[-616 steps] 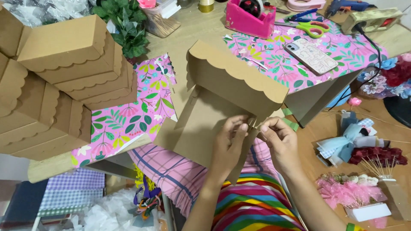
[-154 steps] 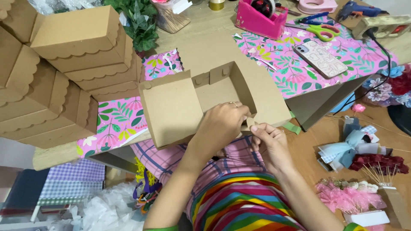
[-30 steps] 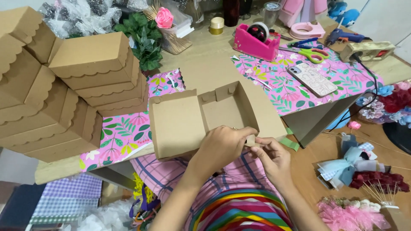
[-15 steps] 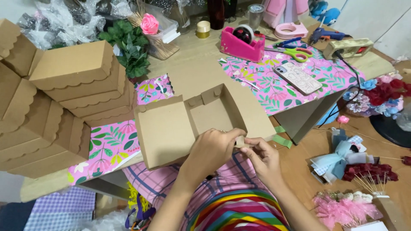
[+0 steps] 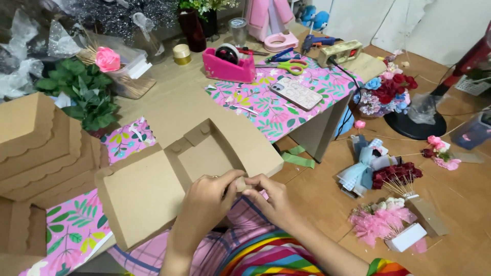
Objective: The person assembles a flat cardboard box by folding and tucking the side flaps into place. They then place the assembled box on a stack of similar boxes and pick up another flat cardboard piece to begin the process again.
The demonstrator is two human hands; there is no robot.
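Observation:
A brown cardboard box [image 5: 204, 158] lies open over my lap and the low table's edge, its lid flap [image 5: 140, 197] spread to the left. My left hand [image 5: 207, 202] grips the box's near wall, thumb and fingers pinched on the edge. My right hand [image 5: 271, 197] meets it at the same spot, fingertips pressing the cardboard where the near wall folds. Both hands touch each other at the front rim.
A stack of finished scalloped boxes [image 5: 41, 148] stands at the left. On the table lie floral paper [image 5: 266, 105], a pink tape dispenser [image 5: 230, 64], scissors [image 5: 286, 65], a phone [image 5: 296, 93] and a glue gun [image 5: 342, 51]. Ribbons and small flowers [image 5: 388, 179] litter the wooden floor at the right.
The view has tilted and shifted, so the table's far side now shows. My hands stay pinched on the box's near wall, with the box lying lower and flatter than before.

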